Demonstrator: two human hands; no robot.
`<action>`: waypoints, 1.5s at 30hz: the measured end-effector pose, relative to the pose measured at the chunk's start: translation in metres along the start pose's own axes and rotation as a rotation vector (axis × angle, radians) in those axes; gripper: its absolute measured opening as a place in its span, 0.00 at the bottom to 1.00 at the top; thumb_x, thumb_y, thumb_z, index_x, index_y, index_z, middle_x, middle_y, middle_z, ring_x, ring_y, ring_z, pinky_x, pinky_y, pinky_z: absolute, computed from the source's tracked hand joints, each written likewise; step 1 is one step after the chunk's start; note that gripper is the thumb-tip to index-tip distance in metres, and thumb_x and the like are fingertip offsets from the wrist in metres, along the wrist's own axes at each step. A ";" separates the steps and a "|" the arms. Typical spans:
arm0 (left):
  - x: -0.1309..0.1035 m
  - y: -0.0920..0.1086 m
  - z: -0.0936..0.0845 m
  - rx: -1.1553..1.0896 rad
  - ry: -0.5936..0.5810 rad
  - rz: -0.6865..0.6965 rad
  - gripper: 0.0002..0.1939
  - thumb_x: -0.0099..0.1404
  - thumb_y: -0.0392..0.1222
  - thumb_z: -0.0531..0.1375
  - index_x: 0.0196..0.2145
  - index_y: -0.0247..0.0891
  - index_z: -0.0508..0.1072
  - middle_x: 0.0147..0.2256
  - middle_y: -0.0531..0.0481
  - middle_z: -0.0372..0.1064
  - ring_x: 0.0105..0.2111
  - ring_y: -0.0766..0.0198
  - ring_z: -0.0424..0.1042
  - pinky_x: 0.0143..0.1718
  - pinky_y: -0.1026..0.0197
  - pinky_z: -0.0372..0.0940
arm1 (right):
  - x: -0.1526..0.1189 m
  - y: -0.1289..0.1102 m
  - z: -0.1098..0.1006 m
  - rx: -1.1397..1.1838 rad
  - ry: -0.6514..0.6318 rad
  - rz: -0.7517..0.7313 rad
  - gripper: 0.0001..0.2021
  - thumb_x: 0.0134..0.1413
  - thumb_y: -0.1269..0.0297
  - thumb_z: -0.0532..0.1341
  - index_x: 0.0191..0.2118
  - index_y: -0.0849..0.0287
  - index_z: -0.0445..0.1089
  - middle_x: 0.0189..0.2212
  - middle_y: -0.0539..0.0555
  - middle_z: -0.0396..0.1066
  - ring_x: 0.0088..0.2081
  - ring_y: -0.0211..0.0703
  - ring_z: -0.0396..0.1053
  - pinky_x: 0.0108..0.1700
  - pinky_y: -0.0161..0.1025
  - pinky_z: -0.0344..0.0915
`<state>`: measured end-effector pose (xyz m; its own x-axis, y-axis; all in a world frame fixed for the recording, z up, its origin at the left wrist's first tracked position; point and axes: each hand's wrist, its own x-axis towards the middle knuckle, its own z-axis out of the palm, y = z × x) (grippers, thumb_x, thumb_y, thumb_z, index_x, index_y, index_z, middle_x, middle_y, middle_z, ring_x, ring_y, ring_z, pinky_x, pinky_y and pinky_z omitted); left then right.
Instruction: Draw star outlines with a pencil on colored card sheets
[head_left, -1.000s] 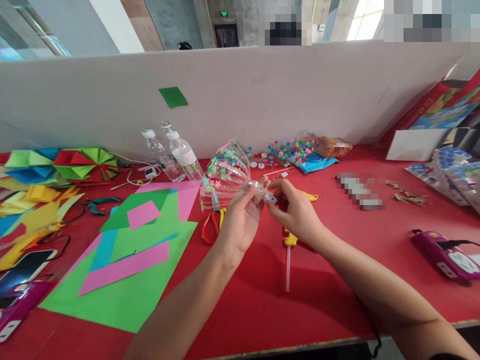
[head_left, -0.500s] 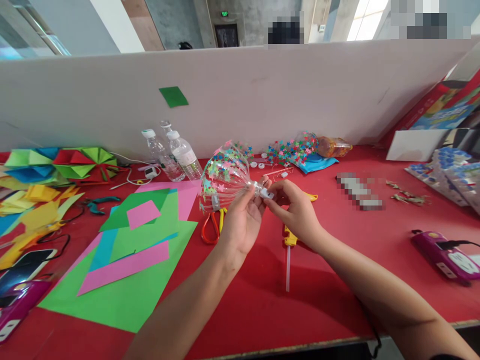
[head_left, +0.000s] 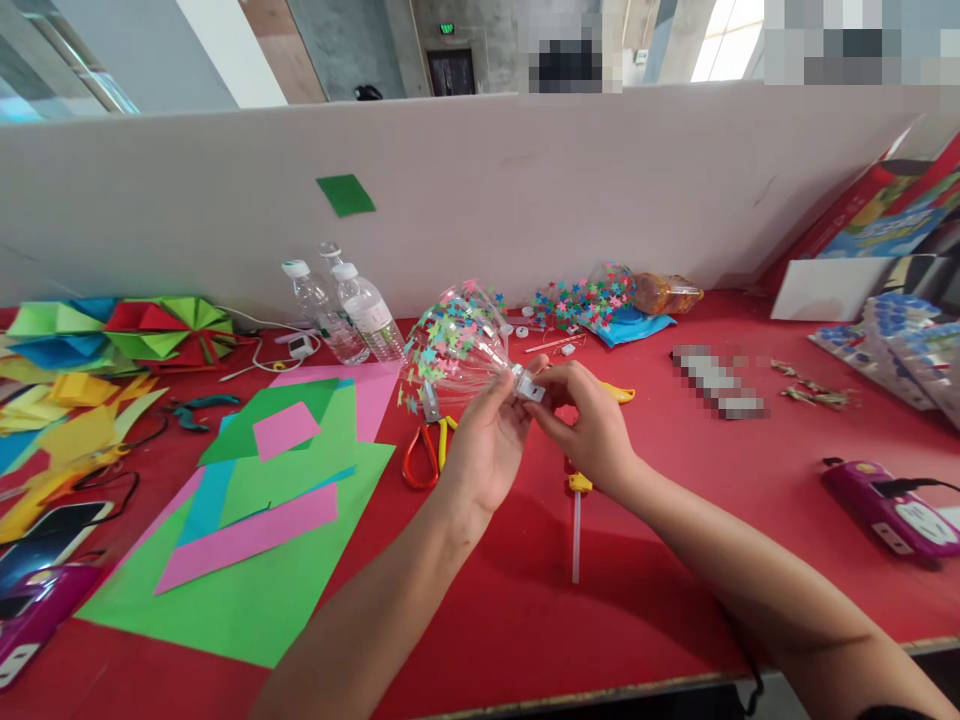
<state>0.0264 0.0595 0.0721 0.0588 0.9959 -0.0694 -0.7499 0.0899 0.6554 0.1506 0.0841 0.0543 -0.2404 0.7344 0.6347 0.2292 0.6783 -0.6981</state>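
Observation:
A clear plastic piece cut into strips and covered with coloured stars (head_left: 457,335) fans out to the left over the red table. My left hand (head_left: 491,430) is closed on its narrow neck. At the neck's right end sits a small white part (head_left: 531,388), pinched between the thumb and fingers of my right hand (head_left: 589,415). Pliers with red and yellow handles (head_left: 421,458) lie below the starry piece. Partly hidden under my right hand is a yellow glue gun (head_left: 580,483) with a glue stick in it.
Coloured paper sheets (head_left: 300,540) lie at left, near folded paper shapes (head_left: 165,330). Clear bottles (head_left: 371,318) stand by the partition (head_left: 480,190). Farther right are another starry piece (head_left: 585,302), an amber bottle (head_left: 667,294) and a purple power strip (head_left: 892,510).
The neck of the starry piece and the white part have turned slightly in my fingers. My right hand has shifted a little left, its fingers closer to my left hand.

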 end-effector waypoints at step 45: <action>0.034 0.005 -0.037 0.248 0.051 -0.052 0.05 0.57 0.34 0.66 0.34 0.31 0.77 0.37 0.41 0.79 0.41 0.57 0.79 0.52 0.54 0.68 | 0.023 0.025 -0.020 0.092 0.037 0.284 0.08 0.50 0.64 0.62 0.38 0.58 0.66 0.32 0.49 0.66 0.30 0.36 0.63 0.33 0.36 0.62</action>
<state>0.0003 0.0935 0.0455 0.0548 0.9884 -0.1415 -0.5617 0.1477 0.8140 0.1698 0.1187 0.0577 -0.1440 0.8959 0.4203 0.1959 0.4421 -0.8753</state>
